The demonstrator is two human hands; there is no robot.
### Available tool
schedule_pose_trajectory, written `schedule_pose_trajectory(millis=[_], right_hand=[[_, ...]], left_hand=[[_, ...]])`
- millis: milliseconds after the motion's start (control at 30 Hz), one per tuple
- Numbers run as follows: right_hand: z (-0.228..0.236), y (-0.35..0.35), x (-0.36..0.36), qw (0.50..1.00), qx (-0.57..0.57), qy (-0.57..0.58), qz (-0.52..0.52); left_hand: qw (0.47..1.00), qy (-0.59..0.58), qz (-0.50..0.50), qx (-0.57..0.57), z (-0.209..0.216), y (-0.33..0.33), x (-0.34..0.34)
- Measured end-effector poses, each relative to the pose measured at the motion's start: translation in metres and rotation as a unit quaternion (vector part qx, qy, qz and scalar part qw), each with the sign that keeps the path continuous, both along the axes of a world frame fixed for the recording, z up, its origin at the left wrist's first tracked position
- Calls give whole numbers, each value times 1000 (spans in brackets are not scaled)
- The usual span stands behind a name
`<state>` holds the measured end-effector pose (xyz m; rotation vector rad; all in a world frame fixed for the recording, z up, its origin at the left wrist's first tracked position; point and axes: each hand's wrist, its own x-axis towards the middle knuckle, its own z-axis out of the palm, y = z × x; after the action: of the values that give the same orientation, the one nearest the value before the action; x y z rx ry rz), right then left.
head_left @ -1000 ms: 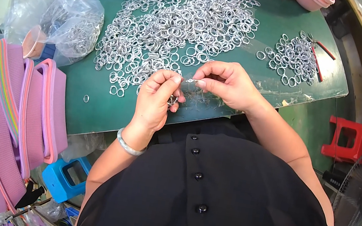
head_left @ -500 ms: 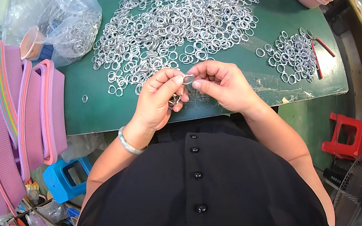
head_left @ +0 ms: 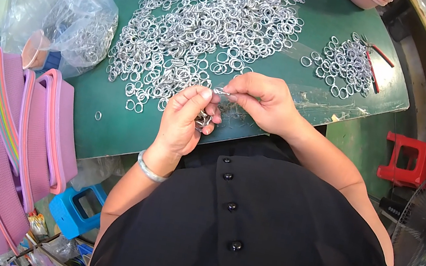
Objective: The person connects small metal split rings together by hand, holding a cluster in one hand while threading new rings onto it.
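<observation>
Above a green table [head_left: 111, 129], left hand [head_left: 180, 118] and right hand [head_left: 267, 102] pinch a silver ring [head_left: 221, 92], grip narrow.

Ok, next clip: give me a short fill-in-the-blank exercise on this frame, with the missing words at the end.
1. The left hand and right hand pinch a metal ring; the bangle circles the ____ wrist.
2. In size, the ring pile beside the red-handled pliers is the ____ of the table's two.
3. The colour of the rightmost stool is ____.

Missing words: left; smaller; red.
</observation>
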<state>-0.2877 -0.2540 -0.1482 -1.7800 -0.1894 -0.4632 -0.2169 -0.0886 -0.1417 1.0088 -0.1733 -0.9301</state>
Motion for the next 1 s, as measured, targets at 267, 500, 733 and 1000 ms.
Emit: schedule_pose_trajectory(millis=[267, 500, 733, 1000], right_hand=[[-1, 1, 3, 977, -165, -131, -47], [-8, 3, 4, 967, -194, -153, -63], [-10, 4, 5, 967, -187, -160, -70], [-10, 3, 5, 959, -221, -164, -72]], left_hand=[[999, -36, 4, 14, 9, -1, -4], [994, -94, 17, 60, 10, -4, -7], [936, -329, 31, 124, 4, -5, -7], [924, -353, 44, 138, 4, -6, -7]])
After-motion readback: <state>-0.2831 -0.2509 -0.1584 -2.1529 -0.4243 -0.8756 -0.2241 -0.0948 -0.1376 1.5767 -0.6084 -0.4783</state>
